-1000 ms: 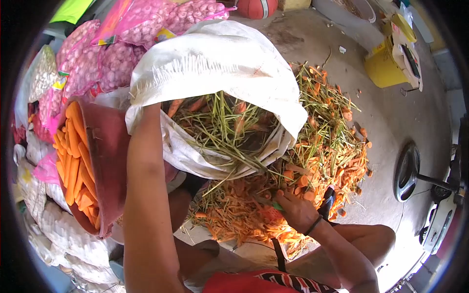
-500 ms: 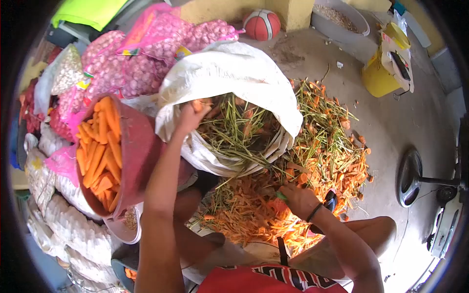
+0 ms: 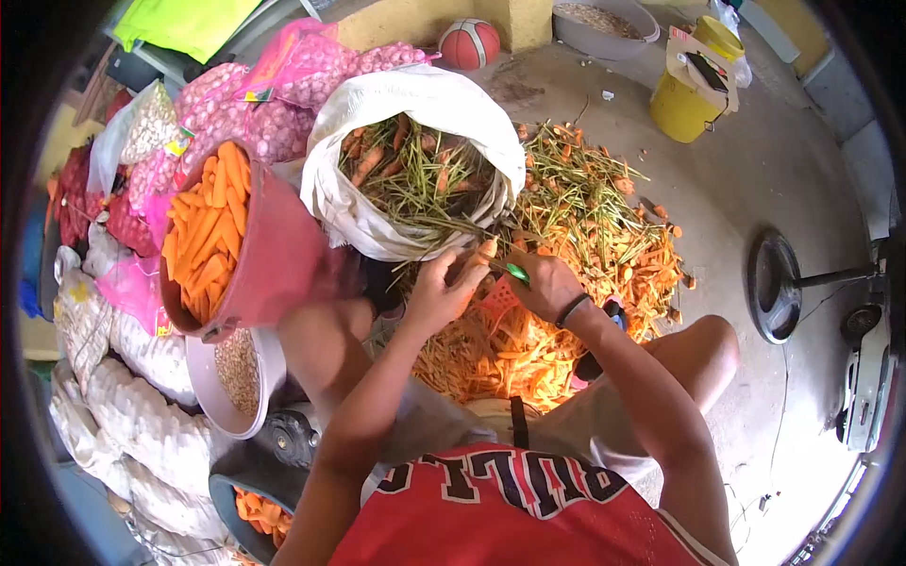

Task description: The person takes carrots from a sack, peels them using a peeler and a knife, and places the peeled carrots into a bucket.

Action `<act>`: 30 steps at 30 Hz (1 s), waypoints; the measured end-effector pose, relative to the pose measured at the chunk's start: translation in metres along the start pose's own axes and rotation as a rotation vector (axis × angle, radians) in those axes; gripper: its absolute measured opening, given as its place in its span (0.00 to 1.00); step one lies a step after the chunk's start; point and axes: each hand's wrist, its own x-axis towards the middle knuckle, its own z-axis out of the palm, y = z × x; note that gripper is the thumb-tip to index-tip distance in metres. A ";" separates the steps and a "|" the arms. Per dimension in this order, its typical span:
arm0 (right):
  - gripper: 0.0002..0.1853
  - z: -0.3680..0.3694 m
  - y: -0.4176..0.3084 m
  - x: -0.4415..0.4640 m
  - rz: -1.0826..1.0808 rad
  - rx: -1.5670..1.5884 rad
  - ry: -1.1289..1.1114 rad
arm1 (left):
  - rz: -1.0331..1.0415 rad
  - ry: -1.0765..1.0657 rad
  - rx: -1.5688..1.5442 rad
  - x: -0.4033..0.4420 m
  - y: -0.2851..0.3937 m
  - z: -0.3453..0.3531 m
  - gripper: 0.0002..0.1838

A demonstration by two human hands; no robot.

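Observation:
My left hand (image 3: 444, 294) is closed around a carrot (image 3: 487, 250), whose end sticks up past the fingers. Close beside it, my right hand (image 3: 549, 285) grips a small green-handled knife (image 3: 516, 273), its blade side turned toward the carrot and partly hidden. Just beyond both hands stands an open white sack (image 3: 326, 179) of unpeeled carrots (image 3: 368, 166) and green stalks. Below the hands lies a heap of orange peelings (image 3: 510, 363), with cut tops and stalks (image 3: 590, 203) spread to the right.
On the left, a tilted red bucket (image 3: 283, 250) holds peeled carrots (image 3: 208, 236). Pink net bags of garlic (image 3: 283, 123) and white sacks (image 3: 156, 434) lie around it. A pale bucket (image 3: 269, 363) is near my knee. Further off are a basketball (image 3: 469, 44) and a yellow bucket (image 3: 675, 108).
My left hand has come out of the sack with a carrot and moved down beside my right hand. The right hand has risen slightly with the knife. The view has shifted.

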 end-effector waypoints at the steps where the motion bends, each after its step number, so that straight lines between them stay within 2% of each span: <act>1: 0.13 0.002 -0.005 -0.004 -0.016 0.011 0.019 | 0.026 0.012 -0.015 -0.006 0.001 0.003 0.16; 3: 0.13 0.007 -0.012 -0.008 -0.073 0.033 0.063 | 0.121 0.100 -0.007 -0.014 0.006 0.011 0.15; 6: 0.14 0.009 -0.017 -0.013 -0.022 -0.063 0.029 | 0.155 0.055 0.065 -0.028 0.017 0.002 0.15; 8: 0.16 0.021 0.017 -0.009 0.208 -0.250 -0.166 | 0.135 0.044 0.022 -0.037 0.023 0.002 0.14; 9: 0.20 0.014 0.022 -0.006 0.250 -0.406 -0.375 | 0.142 0.066 -0.035 -0.038 0.026 0.004 0.14; 10: 0.21 0.010 0.026 -0.006 0.257 -0.361 -0.382 | 0.148 0.084 -0.086 -0.038 0.029 0.002 0.14; 11: 0.22 0.010 0.029 -0.007 0.255 -0.315 -0.405 | -0.090 0.049 -0.156 -0.043 0.032 -0.004 0.16; 12: 0.23 0.007 0.017 -0.009 0.249 -0.272 -0.449 | -0.236 0.077 -0.346 -0.046 0.026 -0.009 0.16; 13: 0.28 -0.006 -0.002 -0.005 0.268 -0.239 -0.487 | -0.382 0.108 -0.544 -0.048 0.014 -0.011 0.18; 14: 0.30 -0.008 -0.010 -0.006 0.183 -0.175 -0.339 | -0.521 0.137 -0.746 -0.049 0.001 -0.011 0.20; 16: 0.34 -0.008 -0.019 -0.014 0.034 -0.033 -0.041 | -0.507 0.100 -0.913 -0.053 -0.004 -0.011 0.21; 18: 0.39 -0.004 -0.029 -0.012 -0.129 0.035 0.015 | -0.419 0.068 -1.015 -0.052 -0.002 -0.002 0.19; 19: 0.37 -0.003 -0.040 -0.014 -0.165 0.041 0.021 | -0.506 0.074 -1.007 -0.052 -0.011 0.001 0.17; 22: 0.34 0.002 -0.048 -0.016 -0.344 -0.032 0.097 | -0.501 0.005 -0.987 -0.057 -0.015 0.007 0.16; 25: 0.33 -0.001 -0.026 -0.002 -0.418 -0.099 0.122 | -0.507 -0.109 -0.981 -0.059 -0.012 0.002 0.16; 26: 0.32 -0.011 -0.016 0.006 -0.342 -0.086 0.186 | -0.513 -0.158 -0.977 -0.059 -0.008 0.000 0.16; 28: 0.32 -0.029 0.001 0.017 -0.184 -0.060 0.318 | -0.530 -0.115 -0.909 -0.063 -0.001 0.000 0.17; 30: 0.31 -0.030 0.004 0.014 -0.119 -0.001 0.352 | -0.521 -0.086 -0.889 -0.065 0.001 -0.001 0.18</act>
